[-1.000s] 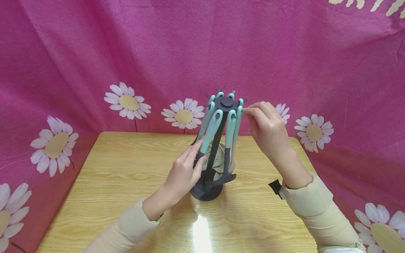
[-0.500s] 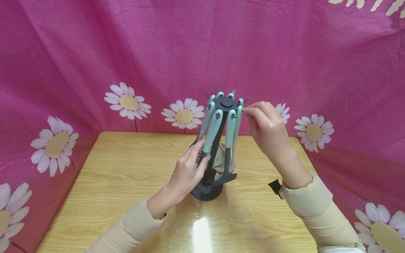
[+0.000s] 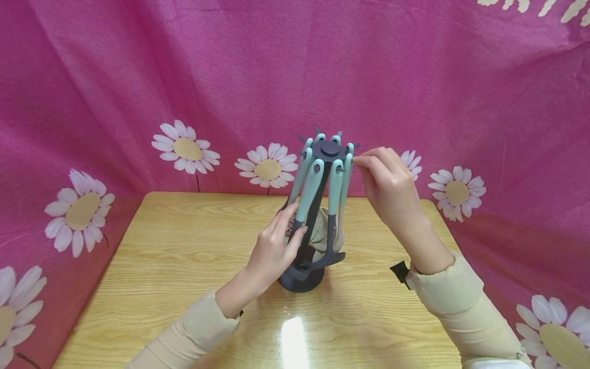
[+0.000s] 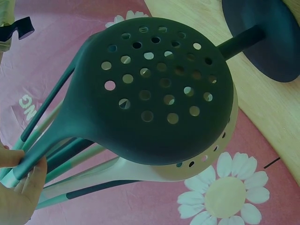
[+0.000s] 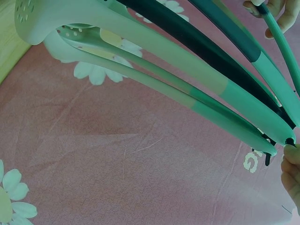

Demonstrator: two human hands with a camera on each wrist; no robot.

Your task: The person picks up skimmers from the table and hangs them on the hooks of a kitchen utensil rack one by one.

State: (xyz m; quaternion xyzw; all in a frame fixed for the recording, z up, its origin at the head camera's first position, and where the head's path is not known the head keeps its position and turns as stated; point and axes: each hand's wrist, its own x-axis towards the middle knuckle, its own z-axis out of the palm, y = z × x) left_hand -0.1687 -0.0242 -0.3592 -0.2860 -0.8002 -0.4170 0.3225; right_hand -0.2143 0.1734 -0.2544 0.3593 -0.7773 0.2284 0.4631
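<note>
A dark utensil stand (image 3: pixel 301 281) stands on the table, with several mint-handled utensils hanging from hooks round its top. My left hand (image 3: pixel 274 251) grips a dark skimmer (image 4: pixel 154 136) with a round, perforated head; its handle (image 3: pixel 310 192) hangs at the stand's front left. The left wrist view shows fingers (image 4: pixel 35 180) round the skimmer's neck. At the top right of the stand, my right hand (image 3: pixel 389 187) pinches a small dark hook (image 5: pixel 290 141) where a pale-shafted utensil (image 5: pixel 187 61) hangs. The hook's tip is hidden by the fingers.
A dark-headed utensil (image 3: pixel 327 261) hangs at the stand's front right. Pale perforated heads (image 3: pixel 320 230) show behind the post. The wooden table (image 3: pixel 184 246) is backed by a pink cloth (image 3: pixel 249 77) printed with daisies.
From one second to half a second ago, my left hand shifted slightly right with the skimmer, closer to the stand's post. My right hand keeps its place at the hook.
</note>
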